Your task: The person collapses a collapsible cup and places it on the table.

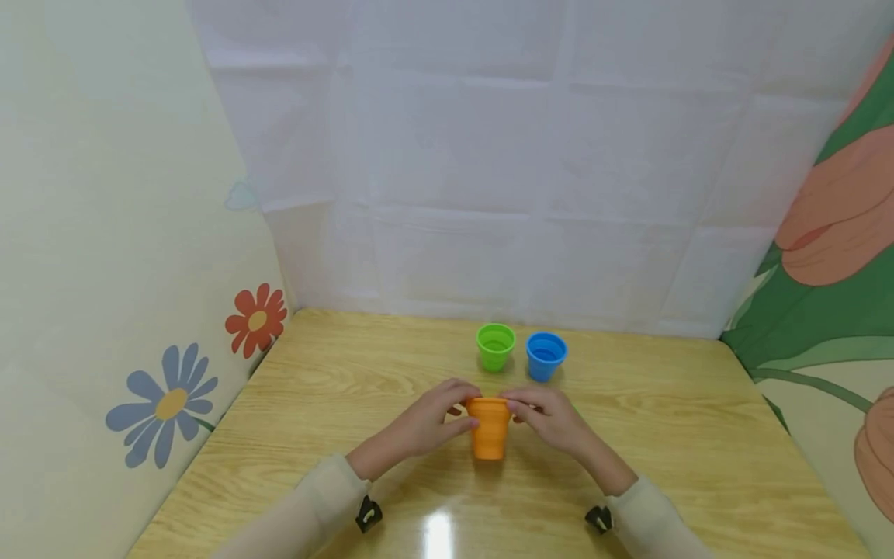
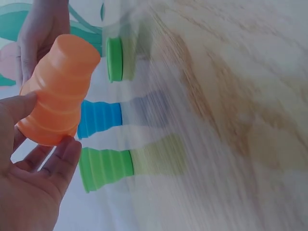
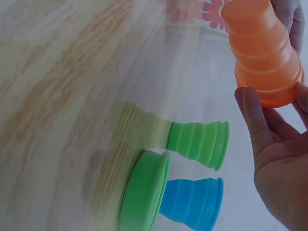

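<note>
An orange collapsible cup (image 1: pixel 490 435), drawn out to its full ribbed height, is held between both hands with its wide rim up. My left hand (image 1: pixel 434 419) pinches the rim on the left side, thumb on the outer wall. On the opposite side my right hand (image 1: pixel 552 418) pinches the rim between thumb and fingers. In both wrist views the base of the orange cup (image 2: pixel 61 91) appears raised off the tabletop. A low, flat green collapsed cup (image 3: pixel 144 192) lies beyond the right hand, almost wholly hidden by it in the head view.
Behind the hands, an extended green cup (image 1: pixel 495 349) and an extended blue cup (image 1: pixel 545 359) stand upright side by side on the wooden table (image 1: pixel 335 373). A white cloth (image 1: pixel 454 194) hangs along the back edge, with flower-patterned panels (image 1: pixel 168 404) at the sides.
</note>
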{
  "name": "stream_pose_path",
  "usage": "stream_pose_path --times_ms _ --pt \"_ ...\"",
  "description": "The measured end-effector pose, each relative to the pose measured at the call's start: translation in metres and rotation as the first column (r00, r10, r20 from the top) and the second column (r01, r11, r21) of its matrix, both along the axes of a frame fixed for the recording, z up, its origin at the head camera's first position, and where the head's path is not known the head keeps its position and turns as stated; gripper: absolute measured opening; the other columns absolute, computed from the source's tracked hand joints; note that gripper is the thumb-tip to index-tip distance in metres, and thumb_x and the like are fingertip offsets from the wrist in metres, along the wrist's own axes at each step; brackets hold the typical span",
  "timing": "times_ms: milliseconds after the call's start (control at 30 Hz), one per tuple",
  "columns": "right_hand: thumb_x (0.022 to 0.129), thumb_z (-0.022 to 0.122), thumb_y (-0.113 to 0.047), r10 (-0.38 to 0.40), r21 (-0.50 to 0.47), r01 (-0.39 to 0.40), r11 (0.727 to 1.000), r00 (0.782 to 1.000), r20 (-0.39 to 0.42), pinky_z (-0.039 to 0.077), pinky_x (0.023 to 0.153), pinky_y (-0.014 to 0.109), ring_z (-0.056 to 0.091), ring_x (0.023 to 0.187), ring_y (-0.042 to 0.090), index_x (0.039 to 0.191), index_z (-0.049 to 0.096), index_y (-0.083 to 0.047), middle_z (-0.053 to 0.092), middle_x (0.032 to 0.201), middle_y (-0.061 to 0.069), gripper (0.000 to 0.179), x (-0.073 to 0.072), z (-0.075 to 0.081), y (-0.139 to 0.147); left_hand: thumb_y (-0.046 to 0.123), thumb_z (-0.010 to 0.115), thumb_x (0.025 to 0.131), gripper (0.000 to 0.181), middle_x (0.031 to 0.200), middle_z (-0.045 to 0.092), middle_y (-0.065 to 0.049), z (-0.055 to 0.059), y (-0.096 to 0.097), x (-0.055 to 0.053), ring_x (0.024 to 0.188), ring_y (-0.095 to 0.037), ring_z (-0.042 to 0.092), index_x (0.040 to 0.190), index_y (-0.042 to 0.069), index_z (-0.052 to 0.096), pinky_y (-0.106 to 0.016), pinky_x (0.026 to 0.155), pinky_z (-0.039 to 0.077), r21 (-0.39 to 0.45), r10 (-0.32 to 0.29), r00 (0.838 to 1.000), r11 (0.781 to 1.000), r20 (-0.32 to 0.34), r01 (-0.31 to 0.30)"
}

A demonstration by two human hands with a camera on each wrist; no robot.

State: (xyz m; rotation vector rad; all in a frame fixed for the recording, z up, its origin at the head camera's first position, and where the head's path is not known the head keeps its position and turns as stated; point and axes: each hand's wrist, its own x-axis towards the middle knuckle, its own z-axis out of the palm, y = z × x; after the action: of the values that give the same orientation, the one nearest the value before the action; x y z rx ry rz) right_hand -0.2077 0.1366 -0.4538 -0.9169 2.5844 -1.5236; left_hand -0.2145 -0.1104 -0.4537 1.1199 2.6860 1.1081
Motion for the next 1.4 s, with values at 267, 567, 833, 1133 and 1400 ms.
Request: stream_pose_path --times_ms 267,567,833,1133,1400 --pt "0.096 0.051 -0.013 0.024 -0.046 -0.02 0.999 0.997 0.079 0.057 0.072 0.033 0.066 0.087 0.02 0.117 0.063 -0.003 0.064 0.115 0.015 0.026 0.006 0.004 0.002 0.043 0.057 0.09 0.041 0.13 0.054 -0.004 0.002 0.004 0.005 0.113 -0.017 0.054 0.12 0.015 0.059 -0.03 0.085 0.053 -0.008 0.053 0.998 0.999 -0.032 -0.054" --pt "0.091 0.058 -0.037 0.059 0.073 -0.059 0.996 0.998 0.005 0.055 0.072 0.022 0.062 0.096 0.013 0.126 0.057 -0.018 0.063 0.116 -0.002 0.04 0.011 -0.006 0.007 0.047 0.059 0.088 0.029 0.1 0.065 0.012 0.002 0.006 0.007 0.087 -0.006 0.06 0.105 0.023 0.064 -0.029 0.079 0.053 0.021 0.028 1.0 0.999 0.006 -0.028" --pt "0.09 0.06 -0.033 0.105 0.077 -0.103 0.992 0.994 -0.024 0.056 0.067 0.023 0.062 0.087 0.008 0.115 0.06 -0.019 0.066 0.1 -0.005 0.028 0.018 -0.009 0.007 0.044 0.062 0.087 0.021 0.092 0.065 0.014 0.004 0.008 0.013 0.08 -0.001 0.059 0.096 0.026 0.063 -0.024 0.075 0.053 0.008 0.007 0.999 1.0 0.04 -0.007" --pt "0.092 0.058 -0.033 0.107 0.117 -0.095 0.989 0.99 -0.095 0.054 0.061 0.022 0.059 0.074 0.002 0.106 0.06 -0.022 0.065 0.084 -0.01 0.019 0.02 -0.011 0.004 0.037 0.067 0.085 0.015 0.083 0.063 0.014 0.008 0.009 0.017 0.074 0.0 0.057 0.092 0.025 0.062 -0.02 0.067 0.051 -0.013 0.024 0.999 1.0 0.041 -0.024" --pt "0.092 0.059 -0.032 0.095 0.161 -0.065 0.985 0.978 -0.184 0.051 0.059 0.018 0.055 0.068 -0.002 0.103 0.061 -0.02 0.062 0.081 -0.013 0.016 0.019 -0.014 0.004 0.029 0.069 0.084 0.01 0.079 0.064 0.014 0.005 0.009 0.017 0.069 0.001 0.057 0.09 0.022 0.063 -0.016 0.062 0.049 -0.015 0.022 0.999 1.0 0.027 -0.022"
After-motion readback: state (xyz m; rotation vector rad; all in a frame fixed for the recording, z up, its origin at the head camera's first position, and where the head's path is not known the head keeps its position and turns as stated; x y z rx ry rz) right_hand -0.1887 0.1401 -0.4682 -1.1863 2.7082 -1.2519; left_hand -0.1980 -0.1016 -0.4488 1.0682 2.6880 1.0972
